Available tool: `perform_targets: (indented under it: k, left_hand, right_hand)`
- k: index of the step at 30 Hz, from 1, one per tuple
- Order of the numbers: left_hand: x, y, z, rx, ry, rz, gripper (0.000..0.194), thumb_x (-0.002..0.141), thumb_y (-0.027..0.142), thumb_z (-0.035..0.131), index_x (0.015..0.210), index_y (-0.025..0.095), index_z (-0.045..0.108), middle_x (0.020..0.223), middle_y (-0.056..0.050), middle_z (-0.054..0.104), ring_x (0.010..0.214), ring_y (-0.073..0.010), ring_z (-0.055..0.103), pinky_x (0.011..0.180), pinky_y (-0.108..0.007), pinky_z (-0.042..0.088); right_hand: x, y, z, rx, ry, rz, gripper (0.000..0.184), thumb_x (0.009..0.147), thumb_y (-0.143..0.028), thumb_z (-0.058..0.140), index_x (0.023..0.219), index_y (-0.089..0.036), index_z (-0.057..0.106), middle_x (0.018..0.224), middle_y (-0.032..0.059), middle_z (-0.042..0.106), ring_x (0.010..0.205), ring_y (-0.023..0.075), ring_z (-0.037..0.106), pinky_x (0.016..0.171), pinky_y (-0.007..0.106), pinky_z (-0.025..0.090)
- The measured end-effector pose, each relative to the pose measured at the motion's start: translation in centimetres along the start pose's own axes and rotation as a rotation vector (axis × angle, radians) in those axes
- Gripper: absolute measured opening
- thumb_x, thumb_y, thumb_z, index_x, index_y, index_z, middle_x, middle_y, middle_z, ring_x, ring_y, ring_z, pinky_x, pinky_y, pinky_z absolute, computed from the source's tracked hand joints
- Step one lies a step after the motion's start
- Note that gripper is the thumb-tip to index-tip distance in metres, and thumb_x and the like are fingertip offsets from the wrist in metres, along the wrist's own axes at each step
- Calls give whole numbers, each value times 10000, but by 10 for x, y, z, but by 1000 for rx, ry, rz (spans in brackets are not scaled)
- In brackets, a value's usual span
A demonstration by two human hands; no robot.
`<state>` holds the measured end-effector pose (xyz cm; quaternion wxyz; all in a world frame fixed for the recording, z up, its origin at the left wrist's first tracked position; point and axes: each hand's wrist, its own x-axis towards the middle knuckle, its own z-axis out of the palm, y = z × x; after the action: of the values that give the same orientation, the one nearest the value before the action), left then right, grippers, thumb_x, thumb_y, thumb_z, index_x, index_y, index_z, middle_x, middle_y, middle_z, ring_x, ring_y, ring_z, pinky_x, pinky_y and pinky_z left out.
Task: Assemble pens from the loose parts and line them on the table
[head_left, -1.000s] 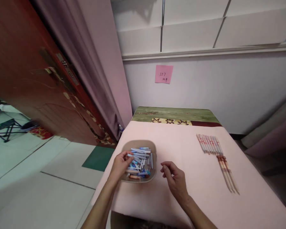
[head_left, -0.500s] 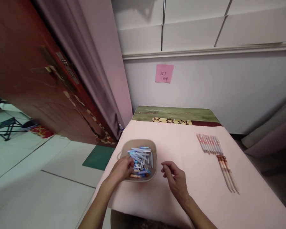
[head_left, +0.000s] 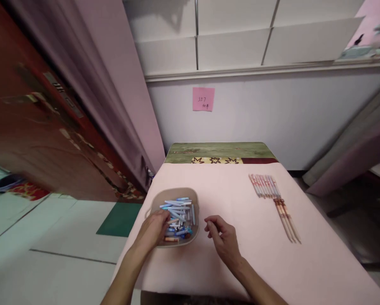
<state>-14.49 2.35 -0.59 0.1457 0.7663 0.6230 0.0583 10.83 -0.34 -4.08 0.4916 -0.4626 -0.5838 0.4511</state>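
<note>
A beige plastic basket [head_left: 194,195] stands at the left side of the table, filled with a jumble of blue, white and clear pens and pen parts [head_left: 177,212]. My left hand [head_left: 155,226] reaches over its left rim, fingers bent together at a peach-coloured pen barrel [head_left: 173,220]; the fingertips are partly hidden. Over the cloth, right of the basket, my right hand [head_left: 222,235] is curled, thumb against the fingers, with nothing visible in it. Farther right lies a neat row of pinkish pens [head_left: 263,186]. Several peach pens with brown ends [head_left: 287,221] lie below that row.
A pink cloth [head_left: 228,186] covers most of the table, whose green patterned far end [head_left: 221,148] meets the wall. A pink note [head_left: 203,99] is stuck on the wall. To the left are a brown door [head_left: 50,140] and a purple curtain [head_left: 91,84].
The view has turned slightly to the right, so everything shifts left. My left fingers have raised the peach barrel a little among the pens. My right hand keeps its curled pose.
</note>
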Motion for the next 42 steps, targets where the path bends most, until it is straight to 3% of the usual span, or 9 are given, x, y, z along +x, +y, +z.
perform_targets:
  k: [4, 9, 17, 23, 27, 31, 36, 39, 42]
  left_hand:
    - [-1, 5, -5, -151, 199, -23, 95, 834, 259, 488, 758, 227, 536, 784, -25, 630, 744, -193, 584, 676, -278, 399]
    - [-7, 2, 7, -498, 442, -223, 175, 834, 407, 525, 882, 240, 542, 796, -3, 686, 721, -189, 647, 646, -262, 463]
    - [-14, -6, 19, -941, 728, -343, 293, 808, 409, 586, 1007, 203, 528, 869, -44, 722, 768, -184, 663, 755, -302, 501]
    - [-17, -5, 26, -980, 751, -320, 232, 814, 368, 595, 958, 194, 546, 793, -22, 700, 712, -155, 640, 740, -277, 489]
    - [-19, -3, 32, -999, 773, -304, 211, 818, 349, 593, 951, 196, 533, 765, -7, 685, 695, -148, 631, 715, -266, 486]
    - [-15, -1, 30, -1106, 745, -321, 225, 798, 357, 614, 926, 190, 532, 766, -13, 688, 658, -142, 624, 661, -262, 487]
    - [-5, -2, 33, -1225, 731, -298, 228, 793, 359, 619, 905, 185, 522, 757, -15, 686, 620, -130, 614, 626, -254, 484]
    - [-5, -4, 41, -1198, 747, -292, 215, 806, 349, 608, 919, 186, 526, 719, -1, 668, 646, -137, 622, 648, -257, 485]
    - [-8, -2, 44, -1181, 761, -279, 207, 818, 345, 597, 934, 191, 523, 733, -4, 667, 663, -139, 622, 666, -262, 488]
  right_hand:
    - [0, 0, 4, 6, -12, -20, 215, 933, -340, 476, 936, -188, 628, 694, 11, 642, 565, 116, 589, 541, 211, 484]
    - [1, -1, 3, -44, -26, -69, 198, 938, -293, 464, 949, -193, 633, 705, 9, 648, 563, 112, 595, 542, 206, 485]
    - [-9, -9, 9, -411, -188, -425, 230, 931, -233, 484, 1060, -248, 673, 1015, 64, 676, 901, 165, 641, 795, 266, 504]
    - [9, -22, 29, -627, -248, -437, 249, 951, -276, 462, 1059, -252, 685, 998, 68, 701, 915, 182, 630, 828, 283, 466]
    - [39, -37, 48, -818, -481, -343, 203, 917, -263, 521, 996, -265, 708, 964, 33, 720, 891, 166, 648, 758, 235, 458]
    - [56, -36, 76, -967, -691, -301, 148, 817, -333, 642, 837, -244, 757, 811, 49, 746, 765, 215, 682, 658, 263, 466]
    - [57, -25, 103, -1067, -757, -306, 356, 767, -497, 670, 733, -155, 764, 742, 150, 739, 694, 288, 690, 635, 333, 492]
    - [55, -21, 110, -1096, -751, -329, 350, 770, -463, 675, 791, -125, 763, 791, 181, 741, 736, 299, 697, 658, 338, 499]
    - [56, -19, 110, -1083, -725, -345, 289, 738, -424, 707, 778, -142, 758, 777, 150, 745, 743, 282, 698, 660, 310, 489]
